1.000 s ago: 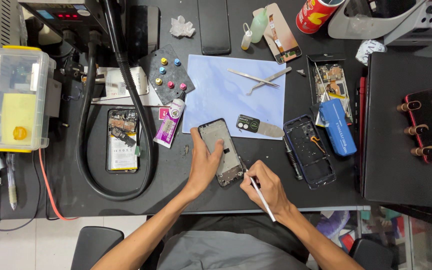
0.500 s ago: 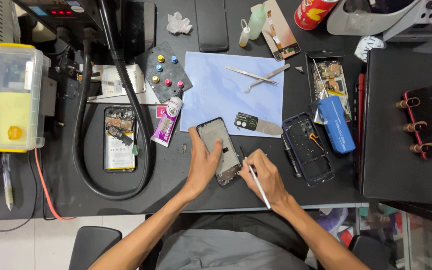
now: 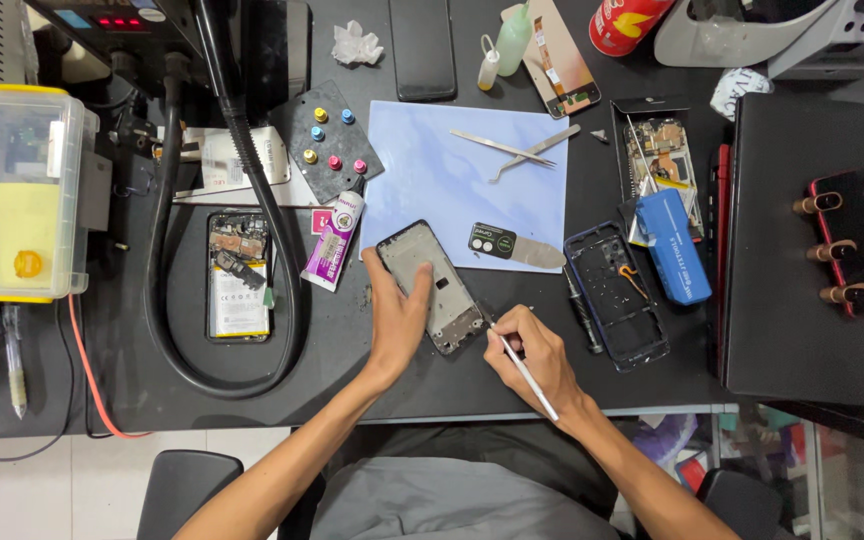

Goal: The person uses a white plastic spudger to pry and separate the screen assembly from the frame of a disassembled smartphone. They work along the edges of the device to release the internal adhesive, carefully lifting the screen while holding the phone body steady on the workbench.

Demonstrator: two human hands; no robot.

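Observation:
A dark phone frame (image 3: pixel 434 283) lies tilted at the lower edge of a pale blue mat (image 3: pixel 452 175). My left hand (image 3: pixel 397 318) presses on the frame's left side and holds it flat on the black table. My right hand (image 3: pixel 535 357) grips a thin white pen-like tool (image 3: pixel 524 367), and its tip touches the frame's lower right corner.
Tweezers (image 3: pixel 507 150) and a flat pry blade (image 3: pixel 517 247) lie on the mat. A glue tube (image 3: pixel 333 241), an opened phone with its battery (image 3: pixel 238 275) inside a black hose loop (image 3: pixel 167 290), a second phone shell (image 3: pixel 618 296), a blue block (image 3: pixel 674 246) and a clear box (image 3: pixel 17 195) surround it.
The view has shifted slightly. My right hand has moved a little up toward the frame's corner with the tool. My left hand stays on the frame.

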